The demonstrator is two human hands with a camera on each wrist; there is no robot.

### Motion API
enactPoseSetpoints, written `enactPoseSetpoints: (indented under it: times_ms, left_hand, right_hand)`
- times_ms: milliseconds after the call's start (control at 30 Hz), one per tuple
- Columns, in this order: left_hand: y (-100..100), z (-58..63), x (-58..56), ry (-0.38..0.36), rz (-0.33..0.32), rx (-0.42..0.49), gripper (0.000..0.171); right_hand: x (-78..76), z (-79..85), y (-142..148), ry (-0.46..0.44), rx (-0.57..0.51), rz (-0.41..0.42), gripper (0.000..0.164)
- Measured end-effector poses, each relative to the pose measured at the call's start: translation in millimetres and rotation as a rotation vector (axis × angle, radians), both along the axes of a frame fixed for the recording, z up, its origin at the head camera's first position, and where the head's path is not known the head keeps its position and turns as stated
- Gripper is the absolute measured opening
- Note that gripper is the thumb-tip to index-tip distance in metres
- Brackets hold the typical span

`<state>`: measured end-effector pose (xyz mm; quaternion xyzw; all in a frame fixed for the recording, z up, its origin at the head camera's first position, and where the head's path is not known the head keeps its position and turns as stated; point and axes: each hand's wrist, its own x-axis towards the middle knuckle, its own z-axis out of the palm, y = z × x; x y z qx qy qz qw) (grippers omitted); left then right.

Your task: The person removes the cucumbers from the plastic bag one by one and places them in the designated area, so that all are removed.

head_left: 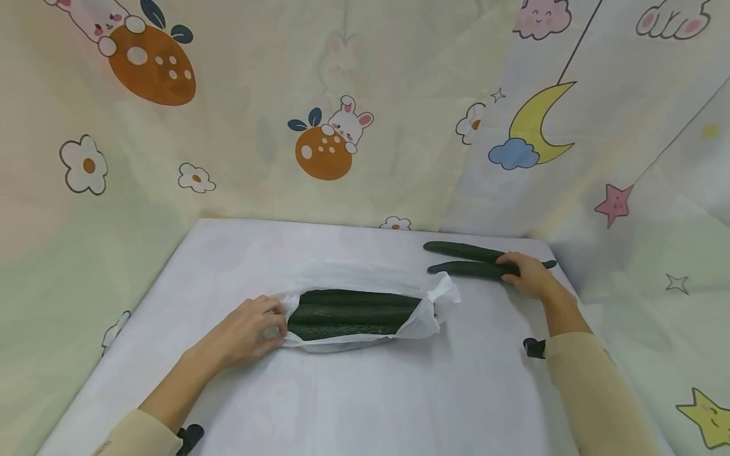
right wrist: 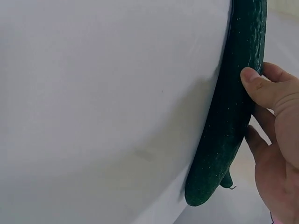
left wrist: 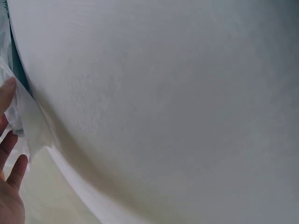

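Your beige fabric sleeves are nearest in the head view; the white worktop bears a thin white bag of dark-green cucumbers. Left wrist: your left hand pinches the bag. Right wrist: your right hand pinches a loose cucumber.

Cucumbers lie in a bag on the tabletop; two loose cucumbers (one behind the other) lie behind it, rightward
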<state>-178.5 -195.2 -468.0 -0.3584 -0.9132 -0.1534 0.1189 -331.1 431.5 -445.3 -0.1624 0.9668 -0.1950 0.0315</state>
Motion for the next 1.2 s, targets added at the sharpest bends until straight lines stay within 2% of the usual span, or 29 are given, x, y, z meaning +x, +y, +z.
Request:
enactPoseSetpoints:
  times_ms: [100,267,633,733,900,1200]
  left_hand:
    - [-2,-0.4,1.8,0.011,0.001,0.004,0.026]
    - [-2,-1.4,3.3,0.029,0.0,0.02,0.026]
    - [-4,1.4,6.3,0.012,0.015,0.031,0.024]
    - [-3,1.4,6.2,0.005,0.01,0.027,0.024]
    - [-2,3.0,5.7,0.009,0.01,0.02,0.023]
    - [-3,2.7,2.3,0.023,-0.008,0.027,0.023]
  right_hand:
    - [3.4,1.0,-7,0.048,-0.015,0.002,0.041]
    - [12.9,4.5,-19,0.116,-0.103,0.005,0.044]
    - [31.9,17.0,-39,0.072,-0.348,-0.067,0.053]
    - [36.0,14.8,-42,0.083,-0.475,-0.086,0.05]
    - [37.6,15.3,-47,0.146,-0.708,-0.057,0.044]
    - [45.7,25.4,-64,0.279,-0.823,0.002,0.038]
